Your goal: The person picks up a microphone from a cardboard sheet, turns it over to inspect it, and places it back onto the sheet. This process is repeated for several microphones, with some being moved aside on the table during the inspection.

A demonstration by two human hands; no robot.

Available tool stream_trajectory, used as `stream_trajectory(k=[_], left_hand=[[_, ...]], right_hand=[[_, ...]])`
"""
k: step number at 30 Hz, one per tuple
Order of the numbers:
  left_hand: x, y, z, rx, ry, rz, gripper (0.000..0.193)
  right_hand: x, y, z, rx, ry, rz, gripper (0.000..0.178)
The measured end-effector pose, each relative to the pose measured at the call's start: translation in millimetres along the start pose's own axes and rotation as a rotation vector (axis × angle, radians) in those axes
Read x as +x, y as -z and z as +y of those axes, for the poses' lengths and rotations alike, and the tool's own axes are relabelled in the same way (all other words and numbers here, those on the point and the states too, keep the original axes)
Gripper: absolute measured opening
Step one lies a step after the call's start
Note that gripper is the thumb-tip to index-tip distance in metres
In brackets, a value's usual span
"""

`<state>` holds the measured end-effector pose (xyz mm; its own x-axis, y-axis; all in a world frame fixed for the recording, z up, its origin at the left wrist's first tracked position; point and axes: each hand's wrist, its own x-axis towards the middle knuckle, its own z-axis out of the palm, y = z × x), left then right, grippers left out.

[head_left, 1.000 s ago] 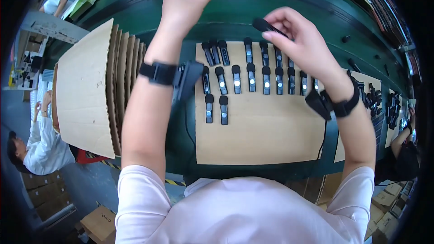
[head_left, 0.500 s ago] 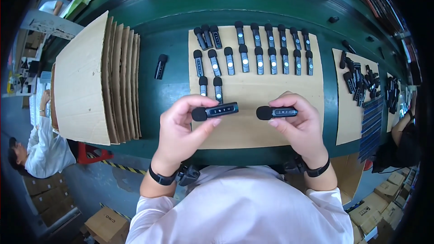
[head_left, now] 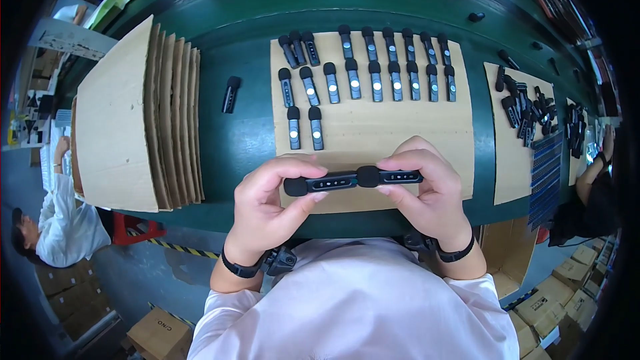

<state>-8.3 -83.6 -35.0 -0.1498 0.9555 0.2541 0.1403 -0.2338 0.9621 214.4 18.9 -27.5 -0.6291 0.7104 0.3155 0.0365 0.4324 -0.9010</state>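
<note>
Between thumb and fingers, my left hand point(head_left: 265, 201) pinches a black wireless microphone point(head_left: 333, 181) with a round foam cap at its left end. A similar microphone point(head_left: 401, 177) lies sideways in the pinch of my right hand point(head_left: 437, 195). Its foam cap meets, or nearly meets, the bare end of the left one. Both show a row of small marks on their upper faces. Beneath them is a cardboard sheet point(head_left: 400, 123), where more foam-capped microphones point(head_left: 377, 82) stand in rows, many with a pale round spot. At its upper left, three point(head_left: 297, 49) sit close together.
A stack of upright cardboard pieces point(head_left: 113, 120) stands at left, with a lone microphone point(head_left: 231, 95) beside it on the green table point(head_left: 233, 153). To the right, a second cardboard sheet point(head_left: 510, 177) bears a heap of microphones point(head_left: 527, 110) and a blue grid-like strip point(head_left: 547, 180). People sit at both sides.
My right hand has moved left, bringing its microphone up to the end of the one in my left hand. Both hands keep their hold. The view has shifted slightly.
</note>
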Motion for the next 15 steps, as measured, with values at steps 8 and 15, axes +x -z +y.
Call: stream_trajectory(k=[8, 15], left_hand=[[2.0, 0.1, -3.8, -0.061, -0.026, 0.006, 0.027], [5.5, 0.8, -5.4, 0.003, -0.027, -0.02, 0.024]], right_hand=[[4.8, -1.6, -1.3, -0.021, 0.049, 0.014, 0.03], [5.7, -0.1, 1.0, -0.015, 0.023, -0.001, 0.031]])
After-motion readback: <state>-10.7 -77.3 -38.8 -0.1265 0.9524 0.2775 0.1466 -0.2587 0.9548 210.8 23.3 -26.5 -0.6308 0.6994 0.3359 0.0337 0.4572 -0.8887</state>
